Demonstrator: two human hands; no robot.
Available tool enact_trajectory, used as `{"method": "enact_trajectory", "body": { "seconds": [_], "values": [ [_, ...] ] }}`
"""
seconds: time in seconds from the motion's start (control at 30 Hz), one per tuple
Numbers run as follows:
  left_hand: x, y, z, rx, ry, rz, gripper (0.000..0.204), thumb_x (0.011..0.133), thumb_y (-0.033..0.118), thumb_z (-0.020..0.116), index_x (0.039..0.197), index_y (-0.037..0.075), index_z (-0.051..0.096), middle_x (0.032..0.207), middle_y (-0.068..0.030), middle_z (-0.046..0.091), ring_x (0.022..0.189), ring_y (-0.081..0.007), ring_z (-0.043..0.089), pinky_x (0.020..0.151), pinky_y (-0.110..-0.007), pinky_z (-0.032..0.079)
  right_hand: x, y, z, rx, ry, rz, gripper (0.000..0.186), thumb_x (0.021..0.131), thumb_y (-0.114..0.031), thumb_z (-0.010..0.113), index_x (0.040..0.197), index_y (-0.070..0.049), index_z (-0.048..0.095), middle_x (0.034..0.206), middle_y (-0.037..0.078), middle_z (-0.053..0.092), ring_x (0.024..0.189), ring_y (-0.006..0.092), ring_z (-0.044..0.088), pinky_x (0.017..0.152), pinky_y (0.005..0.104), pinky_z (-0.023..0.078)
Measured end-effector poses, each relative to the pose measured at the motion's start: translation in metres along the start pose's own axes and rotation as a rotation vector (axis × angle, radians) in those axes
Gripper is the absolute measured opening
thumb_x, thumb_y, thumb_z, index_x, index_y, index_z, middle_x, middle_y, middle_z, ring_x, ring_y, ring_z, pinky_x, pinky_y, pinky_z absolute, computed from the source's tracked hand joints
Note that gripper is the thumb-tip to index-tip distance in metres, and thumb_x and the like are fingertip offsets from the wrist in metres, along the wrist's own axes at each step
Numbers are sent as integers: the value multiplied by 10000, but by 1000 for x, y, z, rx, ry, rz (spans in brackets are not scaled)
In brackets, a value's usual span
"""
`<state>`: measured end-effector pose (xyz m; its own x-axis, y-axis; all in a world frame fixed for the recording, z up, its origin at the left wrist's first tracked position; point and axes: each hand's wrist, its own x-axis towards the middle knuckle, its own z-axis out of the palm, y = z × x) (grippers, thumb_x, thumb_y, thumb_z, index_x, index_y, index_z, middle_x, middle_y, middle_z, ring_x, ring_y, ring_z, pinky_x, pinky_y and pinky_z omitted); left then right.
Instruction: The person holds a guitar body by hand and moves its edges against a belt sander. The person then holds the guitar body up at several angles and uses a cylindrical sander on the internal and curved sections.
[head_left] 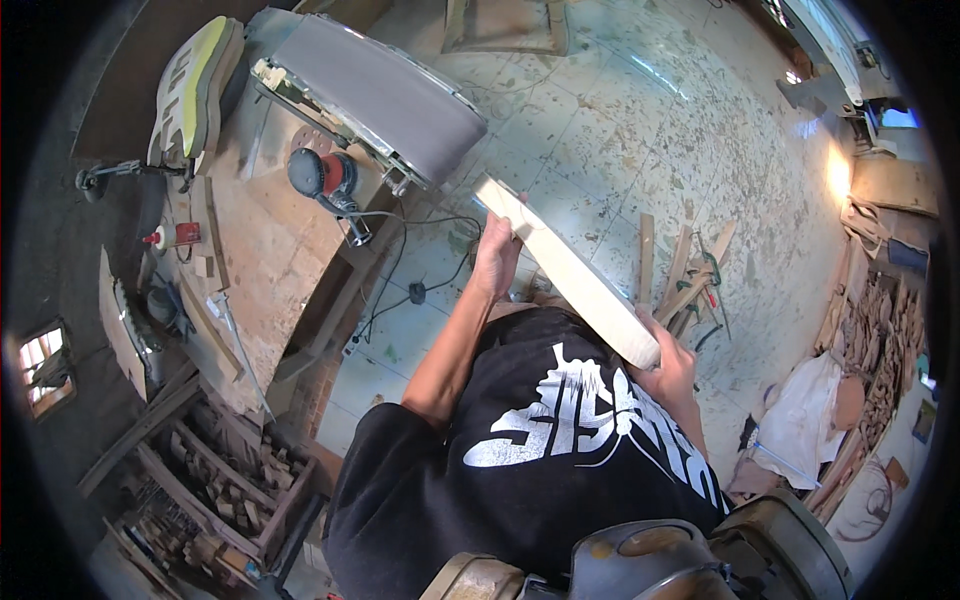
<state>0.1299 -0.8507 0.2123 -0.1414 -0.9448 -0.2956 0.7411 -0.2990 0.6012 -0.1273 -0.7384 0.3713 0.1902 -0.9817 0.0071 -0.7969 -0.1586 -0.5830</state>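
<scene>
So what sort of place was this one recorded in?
Most likely a woodworking shop: a random orbital sander lies on the workbench, wood offcuts are heaped at lower left, and the person's left hand and right hand hold a long piece of wood.

The wooden piece (585,278) is cream, the shirt (530,430) black with white print.

Tiled floor (580,125) (stained), brown workbench (265,290), small window (45,365)

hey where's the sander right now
In the head view, the sander sits left of centre on the bench, beside the grey panel.
</scene>
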Motion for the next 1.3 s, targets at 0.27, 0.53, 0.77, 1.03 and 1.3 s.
{"method": "enact_trajectory", "body": {
  "seconds": [0.27, 0.53, 0.77, 1.03, 1.3],
  "values": [
    [-9, -2, 33, 324, 123, 39, 892, 692, 213, 850, 1389, -50, 360, 1365, -183, 482, 1240, -252, 479, 1063, -390, 372, -20, 17, -8, 67, 16, 1, 609, 679, -102, 811, 1249, -20, 615, 1076, 210, 703, 954, 340, 712, 825, 397, 567],
    [-7, 0, 54, 469, 263, 108, 413, 897, 281, 687, 1156, -18, 569, 1046, -77, 634, 989, -156, 569, 925, -313, 426, -28, 42, -18, 111, -6, 167, 583, 697, -207, 850, 1201, -20, 624, 998, 203, 713, 889, 344, 718, 772, 392, 566],
    [8, 7, 51, 565, 248, 216, 350, 1016, 388, 510, 865, 73, 536, 844, 17, 542, 850, -104, 478, 1030, -323, 324, -22, 65, -32, 274, 37, 211, 568, 695, -222, 850, 1134, 36, 599, 960, 181, 717, 855, 276, 721, 796, 364, 537],
    [31, 29, 106, 1152, 84, 365, 296, 993, 325, 517, 1037, 41, 591, 754, -79, 686, 778, -249, 648, 1198, -530, -32, 1, 104, -45, 611, 272, 239, 575, 805, -299, 738, 1207, 77, 572, 1106, 151, 677, 1003, 194, 632, 909, 328, 475],
    [62, 25, 133, 1490, 24, 296, 389, 951, 351, 583, 1071, -15, 635, 923, -174, 730, 921, -318, 686, 1130, -469, 301, 32, 179, -31, 1098, 385, 481, 518, 952, -328, 629, 1289, 55, 541, 1196, 142, 634, 1045, 195, 622, 899, 323, 491]
  ]
}}
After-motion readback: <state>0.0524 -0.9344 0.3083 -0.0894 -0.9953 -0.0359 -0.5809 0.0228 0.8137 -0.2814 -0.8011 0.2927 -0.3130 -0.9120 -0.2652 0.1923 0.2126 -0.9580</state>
